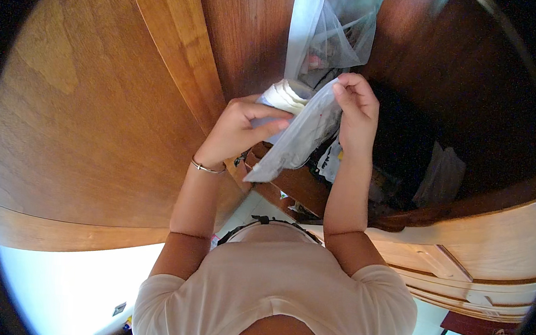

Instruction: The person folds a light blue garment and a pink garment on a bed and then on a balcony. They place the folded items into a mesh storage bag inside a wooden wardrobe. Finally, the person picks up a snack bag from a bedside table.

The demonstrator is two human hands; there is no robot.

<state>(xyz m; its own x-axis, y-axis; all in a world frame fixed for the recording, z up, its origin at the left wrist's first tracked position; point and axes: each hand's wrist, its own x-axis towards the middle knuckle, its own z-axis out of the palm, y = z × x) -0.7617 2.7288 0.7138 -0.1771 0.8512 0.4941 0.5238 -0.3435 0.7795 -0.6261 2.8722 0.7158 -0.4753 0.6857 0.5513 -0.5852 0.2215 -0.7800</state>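
Observation:
My left hand (249, 123) is curled round a white folded bundle (284, 96), whose wavy layered edges stick up past the fingers. Whether it is cloth or paper I cannot tell. Its thumb lies against the side of a translucent plastic bag (301, 132). Between thumb and fingertips, my right hand (356, 105) pinches the upper corner of this bag, which hangs slanting down to the left. The bundle lies along the bag's left side; whether part of it is inside is hidden.
A clear plastic bag with a white edge (331, 39) hangs beyond my hands. On the right is a dark wooden cabinet interior (445, 74) with another crumpled plastic bag (440, 175). A large wooden door panel (87, 107) fills the left. Light wooden drawer fronts (459, 259) stand lower right.

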